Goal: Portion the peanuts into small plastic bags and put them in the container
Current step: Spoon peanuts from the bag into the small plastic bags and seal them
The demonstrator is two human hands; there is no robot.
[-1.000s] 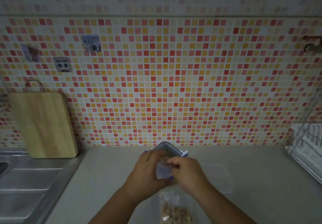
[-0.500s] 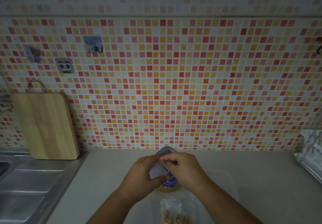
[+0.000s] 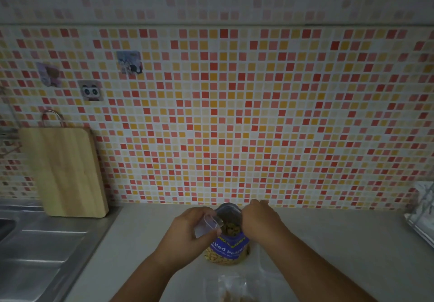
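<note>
In dim light, my red-and-orange mosaic tile wall [image 3: 234, 114] backs a pale beige counter [image 3: 340, 243]; a rectangular wooden cutting board [image 3: 63, 172] leans at the left.

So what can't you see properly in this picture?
Head view:
- The right hand: fingertips dipped behind the peanut bag rim, so whether they hold nuts is unclear.
- The small plastic bag in the left hand: too dim to see if anything is inside.
- The filled bag near the bottom: cut off by the edge, blurred.
- The rack at right: cut off by the edge.
</note>
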